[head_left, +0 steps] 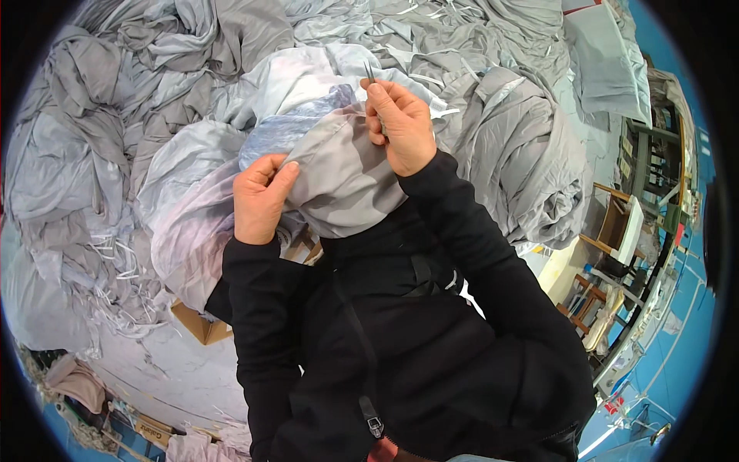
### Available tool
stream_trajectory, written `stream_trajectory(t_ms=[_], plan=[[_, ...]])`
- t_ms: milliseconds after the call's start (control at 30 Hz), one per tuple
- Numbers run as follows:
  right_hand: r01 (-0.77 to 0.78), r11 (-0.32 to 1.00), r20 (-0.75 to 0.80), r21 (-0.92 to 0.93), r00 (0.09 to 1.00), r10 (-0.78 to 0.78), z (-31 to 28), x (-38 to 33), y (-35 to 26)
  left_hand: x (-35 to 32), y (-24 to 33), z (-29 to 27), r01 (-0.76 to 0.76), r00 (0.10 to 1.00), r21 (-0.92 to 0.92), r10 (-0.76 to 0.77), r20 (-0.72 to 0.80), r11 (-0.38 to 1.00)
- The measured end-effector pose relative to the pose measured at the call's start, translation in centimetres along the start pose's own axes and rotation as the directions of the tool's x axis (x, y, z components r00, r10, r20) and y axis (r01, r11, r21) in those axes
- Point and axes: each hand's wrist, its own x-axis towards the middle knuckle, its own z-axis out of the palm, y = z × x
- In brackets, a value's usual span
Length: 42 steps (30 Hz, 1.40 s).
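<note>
While the black jacket (400, 346) fills the near foreground, both sleeves rise from it to the work held just above the chest. Left hand (260, 199) is clenched on a fold of the grey fabric piece (342, 177), thumb pressed against its edge, keeping it taut. Right hand (400, 127) pinches a small metal snipping tool (370, 74) between thumb and forefinger, its thin tip pointing up and away, and also bears on the upper edge of the same piece. That piece hangs between the two hands, draped toward the jacket.

Risks, as judged: the tip sits very near the stretched cloth, so a slip could nick the weave rather than a loose thread. Fingers of the left hand lie close enough to the working edge to be caught should the tension give suddenly. Whether the tool's blades are parted cannot be told.

Behind lies a large heap of grey garments (154, 115) with trailing white threads (123, 262); the held piece could snag there. Beyond, at right, stand wooden stools (616, 223)
</note>
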Motion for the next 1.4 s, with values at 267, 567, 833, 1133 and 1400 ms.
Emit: stream_trajectory(t_ms=[267,567,833,1133,1400], plan=[[0.151,0.978,-0.037,-0.142,0.987,-0.158,-0.2,1.6,0.6,1.1,1.4,2.9,-0.021,0.999,0.142,0.016,0.035,0.990],[0.256,0.929,0.092,-0.267,0.966,-0.240,-0.6,0.0,0.2,-0.3,0.9,0.2,-0.021,0.998,-0.073,0.016,-0.069,0.997],[0.422,0.683,0.325,-0.597,0.905,-0.274,0.3,-2.7,0.5,-1.3,-0.3,-2.6,0.019,0.998,-0.074,-0.023,-0.059,0.997],[0.665,0.097,0.565,-0.741,0.695,-0.444,2.7,-2.3,2.5,-1.0,-0.2,-1.9,-0.009,0.999,-0.061,0.007,-0.038,0.998],[0.410,0.647,0.237,-0.643,0.910,-0.341,-1.6,-2.1,0.8,-0.8,-0.9,-2.4,-0.010,0.998,-0.048,0.007,-0.059,0.999]])
